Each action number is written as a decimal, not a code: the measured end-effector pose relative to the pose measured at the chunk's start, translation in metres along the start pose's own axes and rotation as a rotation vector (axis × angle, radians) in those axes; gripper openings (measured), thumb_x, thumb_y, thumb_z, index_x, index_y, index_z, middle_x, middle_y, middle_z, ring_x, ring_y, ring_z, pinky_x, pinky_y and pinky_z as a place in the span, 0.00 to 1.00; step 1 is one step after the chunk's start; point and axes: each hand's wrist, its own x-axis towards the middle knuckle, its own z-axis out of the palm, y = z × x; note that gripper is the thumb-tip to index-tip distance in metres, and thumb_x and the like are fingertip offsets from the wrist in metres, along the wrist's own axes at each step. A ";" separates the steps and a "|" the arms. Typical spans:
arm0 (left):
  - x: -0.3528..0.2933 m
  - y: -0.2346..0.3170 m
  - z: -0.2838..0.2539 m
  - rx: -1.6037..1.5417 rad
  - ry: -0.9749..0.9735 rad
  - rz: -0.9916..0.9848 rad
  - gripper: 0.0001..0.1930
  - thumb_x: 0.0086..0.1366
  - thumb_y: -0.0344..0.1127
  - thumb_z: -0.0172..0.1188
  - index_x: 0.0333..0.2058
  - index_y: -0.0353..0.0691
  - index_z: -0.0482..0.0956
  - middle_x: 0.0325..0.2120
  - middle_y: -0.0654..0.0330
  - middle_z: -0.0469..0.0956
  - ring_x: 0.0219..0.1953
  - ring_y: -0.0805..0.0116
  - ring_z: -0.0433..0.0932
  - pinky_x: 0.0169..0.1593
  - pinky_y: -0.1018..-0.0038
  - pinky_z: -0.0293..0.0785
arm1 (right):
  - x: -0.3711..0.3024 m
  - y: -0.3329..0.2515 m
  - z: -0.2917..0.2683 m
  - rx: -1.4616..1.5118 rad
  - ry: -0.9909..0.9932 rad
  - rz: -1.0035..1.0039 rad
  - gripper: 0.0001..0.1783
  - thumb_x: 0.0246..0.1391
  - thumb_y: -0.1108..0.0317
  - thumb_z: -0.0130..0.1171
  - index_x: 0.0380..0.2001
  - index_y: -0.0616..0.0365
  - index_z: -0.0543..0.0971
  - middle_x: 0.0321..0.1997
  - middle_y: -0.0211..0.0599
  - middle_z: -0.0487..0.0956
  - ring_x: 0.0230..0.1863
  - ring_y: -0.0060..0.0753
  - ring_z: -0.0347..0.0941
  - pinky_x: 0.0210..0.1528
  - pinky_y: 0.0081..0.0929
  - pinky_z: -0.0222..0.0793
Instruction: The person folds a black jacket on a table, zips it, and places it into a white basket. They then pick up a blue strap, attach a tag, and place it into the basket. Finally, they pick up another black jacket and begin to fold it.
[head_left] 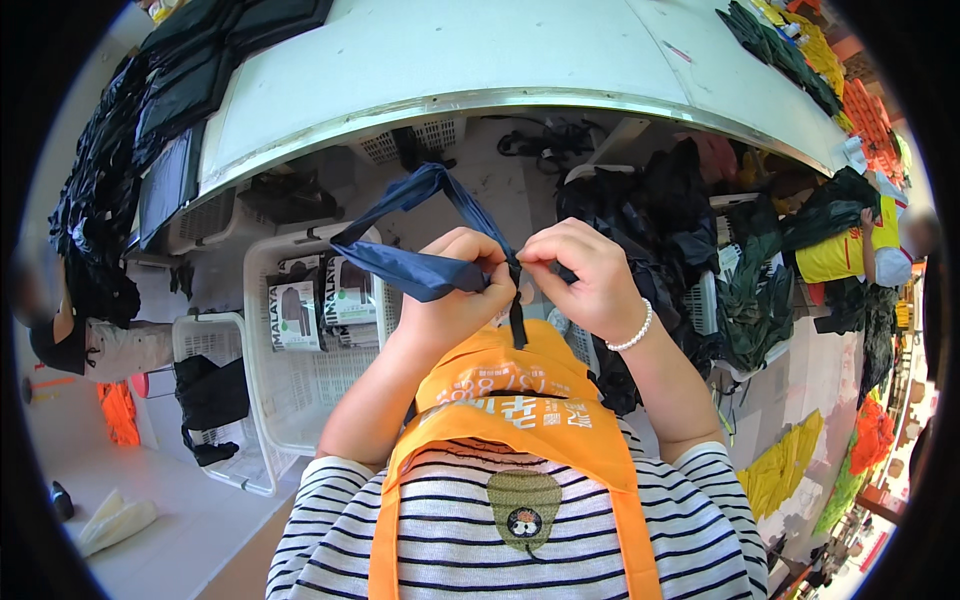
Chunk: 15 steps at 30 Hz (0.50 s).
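A dark blue fabric strap (415, 262) hangs in a loop in front of my orange apron. My left hand (462, 285) is closed around it, with the loop standing out to the left and up. My right hand (588, 280), a white bead bracelet at its wrist, pinches the strap close to my left fingertips. Between the two hands the strap is gathered into a narrow, knot-like bunch. A short dark end (518, 325) dangles below it over the apron. The exact grip of the fingertips is partly hidden.
Ahead is a pale table (480, 55) with a metal edge. White baskets with flat packages (295, 315) stand at left, beside a basket of black cloth (210, 390). Dark garments (640, 220) pile up at right. Other people work at both sides, one in yellow (845, 255).
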 end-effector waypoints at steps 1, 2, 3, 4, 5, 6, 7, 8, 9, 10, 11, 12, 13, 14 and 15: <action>-0.001 -0.001 0.001 0.005 0.003 -0.001 0.07 0.46 0.22 0.62 0.24 0.36 0.74 0.20 0.60 0.73 0.20 0.70 0.74 0.24 0.78 0.69 | 0.001 0.001 -0.002 -0.044 -0.033 -0.038 0.10 0.39 0.81 0.63 0.28 0.60 0.77 0.30 0.34 0.78 0.33 0.37 0.74 0.33 0.25 0.72; -0.001 -0.001 0.002 0.009 0.005 -0.002 0.07 0.46 0.22 0.62 0.24 0.36 0.74 0.20 0.60 0.73 0.20 0.70 0.74 0.24 0.78 0.70 | 0.002 0.002 -0.003 -0.089 -0.040 -0.077 0.10 0.38 0.80 0.63 0.28 0.60 0.77 0.30 0.34 0.78 0.33 0.37 0.74 0.33 0.25 0.72; -0.001 -0.001 0.003 0.010 0.008 -0.006 0.07 0.46 0.22 0.62 0.24 0.36 0.74 0.20 0.60 0.73 0.20 0.69 0.74 0.23 0.78 0.70 | 0.002 0.002 -0.004 -0.130 -0.050 -0.112 0.10 0.38 0.79 0.63 0.28 0.60 0.77 0.30 0.34 0.78 0.33 0.36 0.74 0.32 0.25 0.72; -0.001 -0.001 0.004 0.010 0.010 -0.011 0.07 0.46 0.22 0.62 0.24 0.36 0.74 0.20 0.60 0.73 0.20 0.69 0.74 0.23 0.77 0.70 | 0.002 0.002 -0.004 -0.172 -0.059 -0.148 0.10 0.38 0.79 0.63 0.28 0.60 0.76 0.30 0.33 0.77 0.33 0.36 0.74 0.32 0.25 0.72; -0.001 -0.001 0.005 0.011 0.013 -0.016 0.07 0.46 0.22 0.62 0.24 0.36 0.74 0.20 0.60 0.73 0.20 0.69 0.74 0.23 0.77 0.70 | 0.002 0.002 -0.004 -0.189 -0.069 -0.154 0.10 0.37 0.79 0.63 0.27 0.60 0.76 0.29 0.33 0.77 0.32 0.36 0.74 0.32 0.25 0.72; -0.001 -0.001 0.006 0.007 0.014 -0.035 0.07 0.46 0.23 0.62 0.24 0.36 0.74 0.20 0.59 0.73 0.20 0.68 0.74 0.23 0.77 0.70 | 0.003 0.001 -0.004 -0.206 -0.076 -0.160 0.09 0.37 0.78 0.63 0.27 0.59 0.76 0.29 0.33 0.77 0.32 0.35 0.73 0.31 0.25 0.72; -0.001 -0.002 0.007 0.002 0.015 -0.054 0.06 0.46 0.23 0.62 0.24 0.37 0.74 0.20 0.59 0.74 0.20 0.68 0.74 0.23 0.77 0.70 | 0.004 0.001 -0.004 -0.223 -0.084 -0.165 0.09 0.37 0.78 0.63 0.26 0.59 0.75 0.28 0.33 0.77 0.32 0.35 0.73 0.31 0.25 0.72; -0.002 -0.002 0.008 -0.002 0.016 -0.074 0.06 0.46 0.23 0.62 0.24 0.37 0.74 0.20 0.59 0.74 0.20 0.68 0.74 0.23 0.77 0.70 | 0.004 0.001 -0.003 -0.219 -0.103 -0.148 0.10 0.36 0.79 0.63 0.26 0.59 0.75 0.28 0.33 0.77 0.31 0.35 0.73 0.31 0.25 0.71; -0.003 -0.002 0.010 -0.006 0.008 -0.095 0.06 0.46 0.23 0.62 0.24 0.37 0.74 0.20 0.60 0.74 0.20 0.70 0.74 0.24 0.78 0.70 | 0.003 0.001 -0.003 -0.217 -0.122 -0.130 0.11 0.34 0.80 0.64 0.26 0.59 0.75 0.28 0.33 0.77 0.30 0.36 0.73 0.30 0.25 0.71; -0.004 -0.002 0.011 -0.010 0.001 -0.116 0.06 0.46 0.22 0.62 0.24 0.36 0.74 0.20 0.61 0.74 0.21 0.72 0.74 0.25 0.79 0.69 | 0.002 0.001 -0.003 -0.215 -0.141 -0.111 0.13 0.33 0.81 0.64 0.26 0.59 0.75 0.28 0.34 0.77 0.29 0.36 0.73 0.30 0.24 0.71; -0.004 -0.002 0.012 -0.014 -0.007 -0.137 0.06 0.46 0.22 0.62 0.24 0.36 0.74 0.20 0.63 0.74 0.22 0.74 0.74 0.27 0.80 0.69 | 0.001 0.002 -0.001 -0.215 -0.130 -0.091 0.13 0.32 0.81 0.64 0.26 0.59 0.75 0.28 0.33 0.77 0.29 0.36 0.73 0.30 0.25 0.71; -0.004 -0.002 0.012 -0.007 -0.007 -0.128 0.06 0.46 0.22 0.62 0.24 0.37 0.74 0.20 0.63 0.74 0.22 0.74 0.74 0.27 0.80 0.69 | -0.001 0.005 0.002 -0.211 -0.122 -0.072 0.13 0.32 0.81 0.64 0.26 0.59 0.74 0.28 0.33 0.76 0.28 0.36 0.73 0.29 0.25 0.70; -0.003 -0.002 0.012 0.000 -0.007 -0.120 0.06 0.46 0.22 0.62 0.24 0.37 0.74 0.20 0.63 0.74 0.22 0.74 0.74 0.27 0.80 0.69 | -0.002 0.006 0.004 -0.208 -0.113 -0.054 0.13 0.31 0.81 0.64 0.25 0.59 0.74 0.27 0.33 0.76 0.28 0.36 0.72 0.29 0.25 0.70; -0.003 -0.002 0.012 0.007 -0.007 -0.111 0.06 0.46 0.22 0.62 0.24 0.37 0.74 0.20 0.63 0.74 0.23 0.74 0.74 0.28 0.80 0.70 | -0.003 0.006 0.004 -0.202 -0.067 -0.060 0.13 0.32 0.81 0.64 0.26 0.59 0.74 0.27 0.33 0.76 0.28 0.36 0.73 0.29 0.25 0.70; -0.002 0.000 0.012 0.014 0.015 -0.122 0.06 0.46 0.22 0.62 0.24 0.37 0.75 0.20 0.63 0.74 0.23 0.74 0.74 0.28 0.80 0.70 | -0.003 0.006 0.004 -0.195 -0.020 -0.066 0.13 0.32 0.82 0.64 0.26 0.59 0.74 0.27 0.34 0.77 0.28 0.36 0.73 0.29 0.25 0.71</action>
